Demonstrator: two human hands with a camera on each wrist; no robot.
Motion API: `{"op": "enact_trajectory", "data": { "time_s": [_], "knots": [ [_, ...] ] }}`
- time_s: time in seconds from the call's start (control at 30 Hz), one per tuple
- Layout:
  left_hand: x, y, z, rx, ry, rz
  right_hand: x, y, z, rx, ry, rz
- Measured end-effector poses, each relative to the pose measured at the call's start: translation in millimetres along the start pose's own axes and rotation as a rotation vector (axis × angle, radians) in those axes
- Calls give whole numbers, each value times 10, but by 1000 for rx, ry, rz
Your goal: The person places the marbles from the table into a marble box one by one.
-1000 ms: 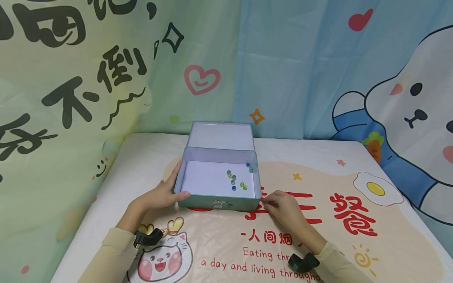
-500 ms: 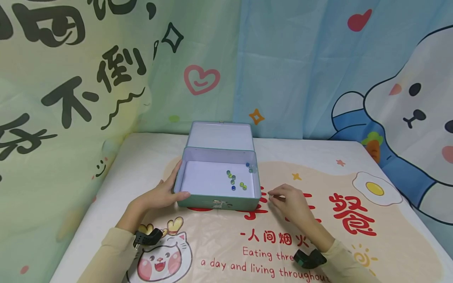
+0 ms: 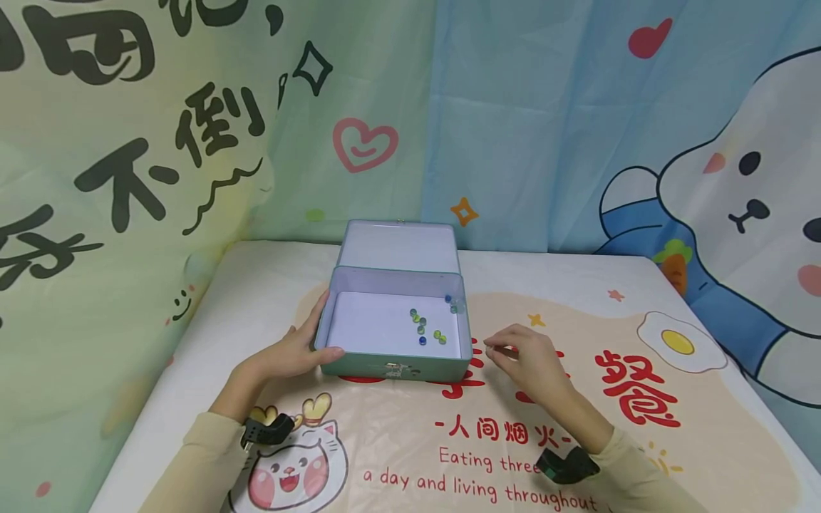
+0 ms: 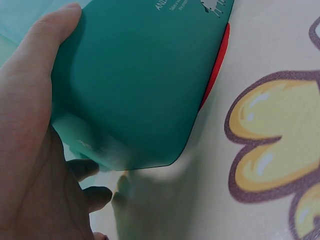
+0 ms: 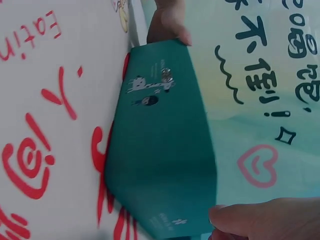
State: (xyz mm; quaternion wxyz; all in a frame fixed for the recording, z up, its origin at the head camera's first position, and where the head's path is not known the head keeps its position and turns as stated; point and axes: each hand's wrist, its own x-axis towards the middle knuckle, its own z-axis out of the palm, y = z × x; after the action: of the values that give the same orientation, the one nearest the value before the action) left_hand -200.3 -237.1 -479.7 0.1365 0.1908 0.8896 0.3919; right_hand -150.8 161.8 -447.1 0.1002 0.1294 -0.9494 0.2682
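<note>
A green tin box (image 3: 394,367) stands on the table with its hinged lid (image 3: 399,246) raised at the back. Several blue and green marbles (image 3: 422,330) lie on its pale floor, toward the right side. My left hand (image 3: 291,354) grips the box's left side, thumb over the front corner and fingers along the side wall. In the left wrist view, that thumb lies at the box's top edge. To the right of the box, my right hand (image 3: 529,360) is raised, thumb and forefinger pinching a tiny thing, probably a marble, almost wholly hidden by the fingertips.
A printed cloth (image 3: 410,442) with red lettering and cartoon figures covers the table. Behind it hangs a printed curtain (image 3: 513,128), close to the back of the raised lid. Each wrist carries a black camera band (image 3: 567,467).
My right hand has drawn away from the box's front right corner, moving slightly right and upward. The left hand, the box and the marbles inside stay in place.
</note>
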Motion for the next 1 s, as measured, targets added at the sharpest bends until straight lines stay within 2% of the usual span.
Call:
{"op": "enact_trajectory", "data": {
  "time_s": [0.33,0.53,0.63,1.0],
  "knots": [
    [10,-8,-15,2,-6,4,80,-160,-84,64,-28,-40],
    [4,-4,-22,-5,-10,-4,168,-274,-99,50,-49,-67],
    [-1,2,-25,-10,-11,-1,227,-323,-93,23,-68,-82],
    [-6,31,-11,7,-8,-3,397,-446,12,28,-135,-121]
  ]
}}
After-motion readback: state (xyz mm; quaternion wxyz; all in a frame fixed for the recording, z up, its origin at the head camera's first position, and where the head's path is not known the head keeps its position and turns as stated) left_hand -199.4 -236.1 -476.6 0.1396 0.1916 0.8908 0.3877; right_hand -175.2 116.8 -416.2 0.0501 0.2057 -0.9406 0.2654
